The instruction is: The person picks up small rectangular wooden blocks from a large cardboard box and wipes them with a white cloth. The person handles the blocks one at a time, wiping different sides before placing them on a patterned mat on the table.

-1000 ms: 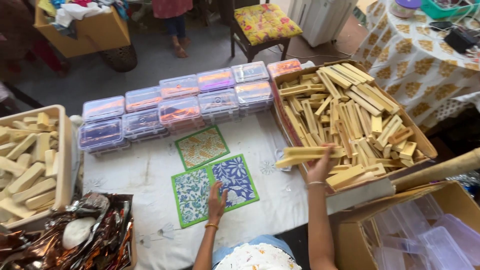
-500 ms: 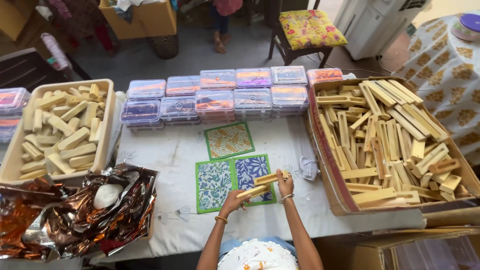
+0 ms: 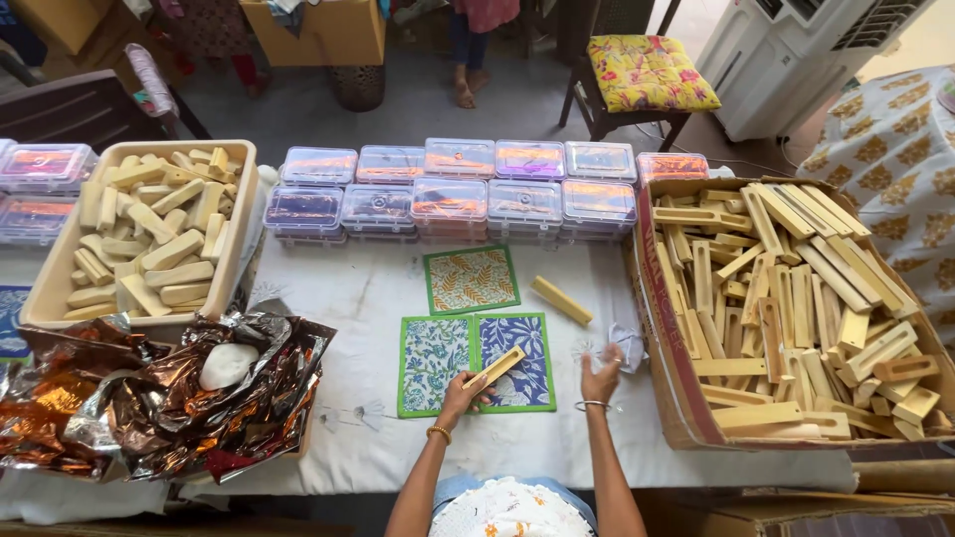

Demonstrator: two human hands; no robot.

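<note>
My left hand [image 3: 462,395] grips one end of a long slotted wooden piece [image 3: 497,366], held over the blue patterned mat [image 3: 519,348]. My right hand [image 3: 601,379] hovers beside it with fingers spread, holding nothing. A second plain wooden bar [image 3: 561,300] lies loose on the white cloth just beyond, between the mats and the big cardboard box [image 3: 665,378] of wooden pieces. A green-and-blue mat [image 3: 430,360] and an orange-patterned mat [image 3: 471,279] lie next to the blue one.
Clear plastic cases [image 3: 458,189] stand in two rows at the back. A cream tray [image 3: 234,239] of wooden blocks is at the left, with crumpled foil wrappers [image 3: 169,398] in front. A crumpled white cloth [image 3: 629,347] lies near the box. A chair [image 3: 647,75] and a person's legs [image 3: 468,50] are beyond.
Both hands held wooden pieces together over the mats; now one bar lies on the cloth, my right hand is free, and my left keeps the slotted piece.
</note>
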